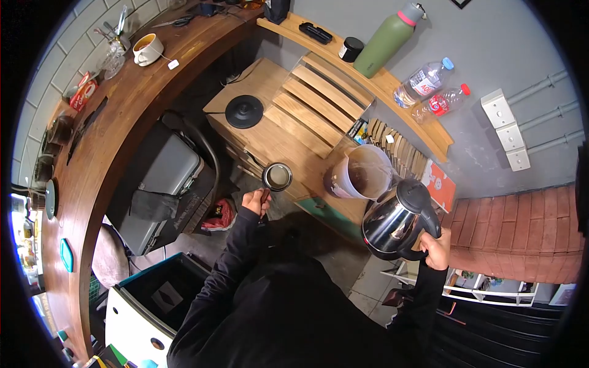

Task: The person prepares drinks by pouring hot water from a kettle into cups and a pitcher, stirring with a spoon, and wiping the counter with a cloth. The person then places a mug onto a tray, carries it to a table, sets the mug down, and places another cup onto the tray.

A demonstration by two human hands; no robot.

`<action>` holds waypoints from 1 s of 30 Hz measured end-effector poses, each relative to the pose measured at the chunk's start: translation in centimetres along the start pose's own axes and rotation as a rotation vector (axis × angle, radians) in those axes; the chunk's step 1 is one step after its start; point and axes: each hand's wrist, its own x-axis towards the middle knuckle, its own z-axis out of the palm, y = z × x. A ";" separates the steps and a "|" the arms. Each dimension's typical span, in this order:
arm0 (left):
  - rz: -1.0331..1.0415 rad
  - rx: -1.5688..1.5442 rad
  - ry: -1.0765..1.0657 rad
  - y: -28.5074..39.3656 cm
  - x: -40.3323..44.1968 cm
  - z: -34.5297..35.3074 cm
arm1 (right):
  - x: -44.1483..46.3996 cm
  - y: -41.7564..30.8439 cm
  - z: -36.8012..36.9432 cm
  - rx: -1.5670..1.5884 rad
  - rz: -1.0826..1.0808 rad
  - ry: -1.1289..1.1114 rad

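My right hand (435,247) grips the black handle of a shiny steel electric kettle (388,228). The kettle is tilted, its spout side at the rim of a translucent plastic pitcher (342,182). Brownish content shows inside the pitcher; I cannot make out whether water is flowing. My left hand (256,202) is closed on the handle of a small round metal strainer-like utensil (277,176) with a pale inside, held near the low table's front edge. The kettle's black round base (244,111) lies on the wooden table (285,150), apart from both hands.
A wall shelf (392,92) carries a green bottle (388,42), a black jar (351,49) and two plastic bottles. Books (402,147) stand behind the pitcher. On the left runs a curved wooden counter (132,104) with a cup (147,49). A grey case (162,175) sits below it.
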 end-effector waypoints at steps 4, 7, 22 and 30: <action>0.003 -0.015 0.019 0.2 0.5 -1.2 | 0.0 0.2 0.2 -0.011 0.002 0.006; -0.002 -0.009 0.013 1.2 0.4 -2.0 | 0.0 0.0 0.9 -0.046 0.026 0.049; -0.073 0.032 -0.070 2.7 2.4 -4.4 | -1.9 -1.3 3.2 -0.058 0.113 0.147; -0.045 0.043 -0.175 2.6 3.5 -3.7 | -2.3 -1.5 3.5 -0.059 0.139 0.155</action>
